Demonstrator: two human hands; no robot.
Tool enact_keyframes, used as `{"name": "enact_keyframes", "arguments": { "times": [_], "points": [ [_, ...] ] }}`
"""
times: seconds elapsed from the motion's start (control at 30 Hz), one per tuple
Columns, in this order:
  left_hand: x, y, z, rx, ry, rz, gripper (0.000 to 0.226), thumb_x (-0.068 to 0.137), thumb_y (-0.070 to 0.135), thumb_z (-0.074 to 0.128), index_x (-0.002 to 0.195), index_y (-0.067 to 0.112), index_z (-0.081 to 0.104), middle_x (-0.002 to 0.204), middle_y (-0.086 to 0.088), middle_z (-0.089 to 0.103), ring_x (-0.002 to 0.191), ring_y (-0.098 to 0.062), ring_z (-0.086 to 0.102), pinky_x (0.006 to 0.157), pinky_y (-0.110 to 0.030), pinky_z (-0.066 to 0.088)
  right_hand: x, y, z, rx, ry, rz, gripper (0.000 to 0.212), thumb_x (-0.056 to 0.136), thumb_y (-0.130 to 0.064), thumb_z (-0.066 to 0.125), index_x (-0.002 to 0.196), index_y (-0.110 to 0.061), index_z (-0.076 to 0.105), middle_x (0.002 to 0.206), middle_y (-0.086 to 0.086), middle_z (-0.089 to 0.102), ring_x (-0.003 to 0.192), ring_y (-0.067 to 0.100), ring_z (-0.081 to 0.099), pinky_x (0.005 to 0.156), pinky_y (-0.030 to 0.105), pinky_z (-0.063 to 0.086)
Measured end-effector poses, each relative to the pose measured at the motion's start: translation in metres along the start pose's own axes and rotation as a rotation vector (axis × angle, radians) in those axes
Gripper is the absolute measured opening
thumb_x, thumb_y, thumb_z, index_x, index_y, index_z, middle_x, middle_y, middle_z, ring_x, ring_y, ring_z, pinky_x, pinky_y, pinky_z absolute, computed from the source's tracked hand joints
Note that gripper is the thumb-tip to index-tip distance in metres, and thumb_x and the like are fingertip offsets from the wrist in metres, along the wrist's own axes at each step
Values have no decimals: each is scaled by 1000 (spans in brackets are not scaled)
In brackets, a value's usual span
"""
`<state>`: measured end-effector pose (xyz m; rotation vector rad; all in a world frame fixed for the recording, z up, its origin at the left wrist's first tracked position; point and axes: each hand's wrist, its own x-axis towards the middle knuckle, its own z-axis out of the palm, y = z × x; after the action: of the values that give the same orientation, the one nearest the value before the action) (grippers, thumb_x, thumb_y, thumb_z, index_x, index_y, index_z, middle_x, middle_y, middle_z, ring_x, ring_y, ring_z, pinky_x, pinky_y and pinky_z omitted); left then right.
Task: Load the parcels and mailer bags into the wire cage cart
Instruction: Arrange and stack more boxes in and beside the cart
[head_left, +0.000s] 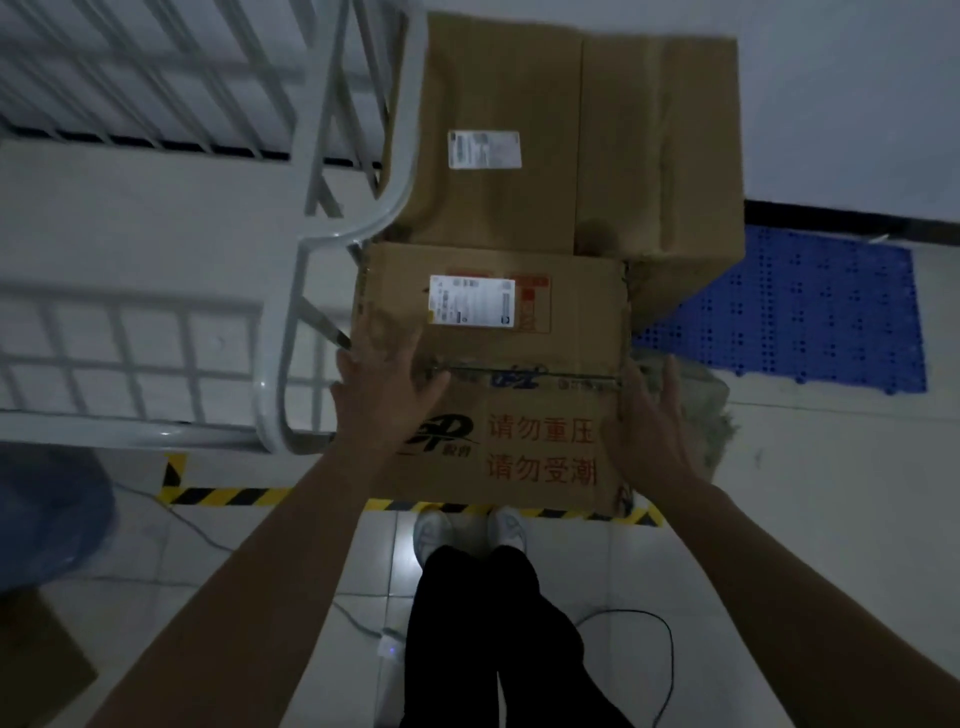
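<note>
Pale tiled floor (831, 545), dim light. White wire cart (270, 395) stands at left. A large cardboard box (519, 104) sits just beside it, with a blue perforated pallet (810, 312) to the right. A smaller labelled box (519, 415) lies against the large one, near the cart and outside it. Left hand (384, 395) rests flat on its top, fingers spread. Right hand (649, 431) presses its right side, fingers straight. Yellow-black tape (228, 496) crosses the floor.

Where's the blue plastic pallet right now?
Head view, right side: the blue pallet lies on the floor beside the tall cardboard box, beyond the right hand.
</note>
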<state>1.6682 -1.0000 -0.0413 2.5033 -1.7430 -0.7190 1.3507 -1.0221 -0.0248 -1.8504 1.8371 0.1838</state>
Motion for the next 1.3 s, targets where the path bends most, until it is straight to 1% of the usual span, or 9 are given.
{"name": "enact_keyframes", "arguments": {
  "times": [0.17, 0.27, 0.47, 0.6, 0.73, 0.9, 1.03, 1.2, 1.3],
  "points": [
    [27, -37, 44, -24, 65, 2, 87, 83, 80, 40, 155, 47, 5, 157, -28, 9, 132, -54, 36, 101, -64, 44, 31, 2, 37, -96, -37, 32, 75, 96, -53, 48, 153, -43, -1, 164, 0, -22, 150, 46, 4, 107, 68, 34],
    [29, -48, 62, -60, 22, -54, 92, 79, 83, 46, 154, 49, 6, 160, -22, 2, 128, -50, 44, 101, -57, 48, 50, 6, 54, -65, -48, 42, 70, 92, -75, 35, 147, -56, -5, 162, -3, -25, 148, 51, -3, 109, 75, 23],
    [21, -60, 83, 13, 10, -146, 96, 70, 91, 43, 150, 53, 7, 155, -18, 8, 124, -50, 41, 89, -62, 50, 59, 15, 73, 16, 33, 142, 67, 94, -74, 27, 153, -54, 1, 161, -4, -32, 151, 43, -10, 109, 65, 33],
    [24, -60, 78, 18, -10, -158, 97, 71, 90, 47, 150, 53, 5, 147, -17, 18, 120, -46, 46, 89, -59, 49, 59, 13, 78, 113, 18, 167, 63, 96, -72, 24, 151, -58, -2, 166, 3, -7, 150, 41, 16, 109, 61, 36],
    [28, -60, 72, -13, -34, -156, 100, 69, 90, 49, 150, 53, 4, 133, -20, 30, 109, -42, 56, 88, -53, 52, 63, 9, 76, 129, -4, 205, 65, 97, -69, 26, 154, -53, -1, 146, 14, 29, 123, 43, 48, 97, 53, 47],
    [27, -34, 62, -39, 17, -181, 101, 68, 88, 54, 152, 46, 18, 134, -21, 35, 118, -40, 47, 91, -51, 49, 62, 4, 73, 78, -26, 304, 86, 81, -87, 30, 151, -54, -6, 139, 18, 34, 124, 46, 47, 96, 56, 49],
    [23, -5, 39, -1, 14, -190, 103, 68, 91, 47, 153, 43, 17, 135, -22, 34, 121, -41, 44, 91, -47, 47, 60, 2, 48, 60, 84, 354, 93, 74, -94, 32, 152, -51, 5, 134, 21, 41, 117, 47, 52, 94, 54, 50],
    [-5, 37, -5, -1, -2, -212, 101, 69, 92, 45, 153, 44, 15, 143, -24, 31, 127, -42, 41, 95, -46, 46, 35, 3, -13, 57, 169, 372, 92, 75, -90, 40, 154, -48, 16, 133, 23, 42, 114, 46, 54, 91, 51, 48],
    [-26, 63, -40, -4, 27, -197, 98, 69, 92, 44, 151, 45, 18, 136, -21, 35, 121, -39, 44, 91, -45, 47, 10, 7, -55, 32, 206, 401, 93, 72, -93, 34, 152, -48, 17, 130, 23, 44, 111, 45, 56, 88, 52, 49]
  ]
}}
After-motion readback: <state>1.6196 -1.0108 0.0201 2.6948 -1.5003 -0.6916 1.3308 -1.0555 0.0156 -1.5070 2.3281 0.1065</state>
